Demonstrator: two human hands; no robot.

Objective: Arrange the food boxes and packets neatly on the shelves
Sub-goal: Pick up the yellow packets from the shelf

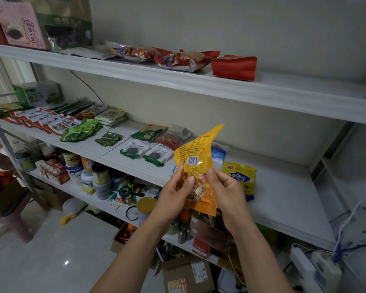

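Note:
I hold an orange-yellow food packet (pixel 199 157) upright in front of the middle shelf (pixel 283 199), its barcode side facing me. My left hand (pixel 175 193) grips its lower left edge and my right hand (pixel 226 191) pinches its lower right side. On the middle shelf lie rows of packets: red-and-white ones (pixel 42 121) at the left, green ones (pixel 80 132), two white-and-green sachets (pixel 146 153), and a yellow-and-blue bag (pixel 241 176) just behind my right hand. The top shelf (pixel 262 89) carries a red packet (pixel 234 67) and shiny snack bags (pixel 184 60).
A pink box (pixel 21 26) and a dark green bag (pixel 70 24) stand at the top shelf's left. The lower shelf holds jars, tins and tape rolls (pixel 97 176). Cardboard boxes (pixel 186 275) sit on the floor. A power strip and cables (pixel 302 261) lie at the lower right.

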